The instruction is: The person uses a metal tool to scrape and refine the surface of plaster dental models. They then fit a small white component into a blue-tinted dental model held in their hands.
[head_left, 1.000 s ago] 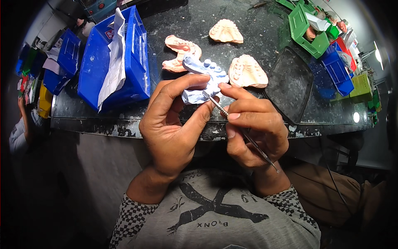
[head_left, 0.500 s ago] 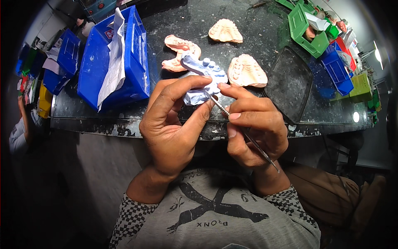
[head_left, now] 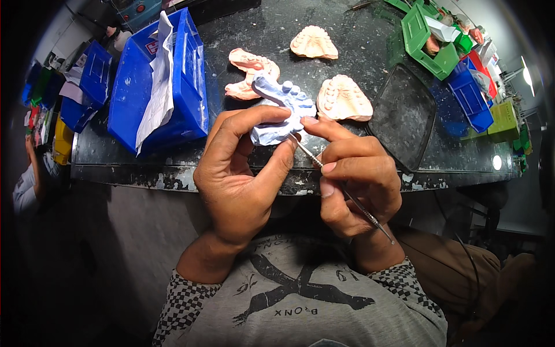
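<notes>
Between the thumb and fingers of my left hand (head_left: 240, 168) is a pale blue dental cast (head_left: 272, 133) with tooth shapes on it, held just above the bench's front part. My right hand (head_left: 361, 179) grips a thin metal dental carver (head_left: 361, 209) like a pen. The carver's upper tip meets the near edge of the cast, close to my left thumb, and its other end points down toward my right wrist. My right index fingertip rests at the cast's side. Behind the cast lies a pinkish dental cast (head_left: 245, 61), partly covered by the blue one.
Two cream dental casts, a far one (head_left: 314, 43) and a nearer one (head_left: 345, 99), lie on the black bench (head_left: 254, 23). A dark flat tray (head_left: 403, 118) is at right. A large blue bin (head_left: 133, 110) with paper stands left; a green bin (head_left: 419, 43) is far right.
The carver's upper tip has drawn back slightly toward me, its lower end shifting down and right. The blue cast has moved slightly left, still in my left hand.
</notes>
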`<state>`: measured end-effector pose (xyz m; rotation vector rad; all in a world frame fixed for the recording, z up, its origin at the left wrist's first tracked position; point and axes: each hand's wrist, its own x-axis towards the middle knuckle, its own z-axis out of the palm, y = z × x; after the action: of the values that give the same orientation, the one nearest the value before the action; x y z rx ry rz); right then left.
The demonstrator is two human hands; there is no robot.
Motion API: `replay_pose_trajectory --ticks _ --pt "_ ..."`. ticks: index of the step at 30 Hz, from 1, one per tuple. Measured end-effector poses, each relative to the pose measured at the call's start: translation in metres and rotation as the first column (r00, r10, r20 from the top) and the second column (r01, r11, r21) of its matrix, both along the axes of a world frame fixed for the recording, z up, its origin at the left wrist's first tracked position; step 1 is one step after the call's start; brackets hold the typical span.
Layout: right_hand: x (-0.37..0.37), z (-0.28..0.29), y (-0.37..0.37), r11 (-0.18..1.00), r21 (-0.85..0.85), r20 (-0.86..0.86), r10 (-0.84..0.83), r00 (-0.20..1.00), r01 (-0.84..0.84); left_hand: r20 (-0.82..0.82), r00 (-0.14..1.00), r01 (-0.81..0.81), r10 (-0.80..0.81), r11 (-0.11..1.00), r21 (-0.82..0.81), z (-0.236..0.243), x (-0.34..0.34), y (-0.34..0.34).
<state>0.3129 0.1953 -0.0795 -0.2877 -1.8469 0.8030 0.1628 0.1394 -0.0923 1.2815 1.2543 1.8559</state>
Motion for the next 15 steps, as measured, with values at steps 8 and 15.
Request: replay_pose_trajectory --ticks 8,15 --pt "0.0016 -0.0028 0.0019 0.999 0.022 0.014 0.03 0.999 -0.03 0.013 1.0 0.0 0.001 1.0 -0.018 0.0022 0.001 -0.0005" --pt "0.0018 -0.0018 0.0017 0.999 0.016 0.001 0.034 0.999 -0.034 0.014 1.0 0.01 -0.009 0.999 -0.036 0.0036 0.0009 -0.0013"
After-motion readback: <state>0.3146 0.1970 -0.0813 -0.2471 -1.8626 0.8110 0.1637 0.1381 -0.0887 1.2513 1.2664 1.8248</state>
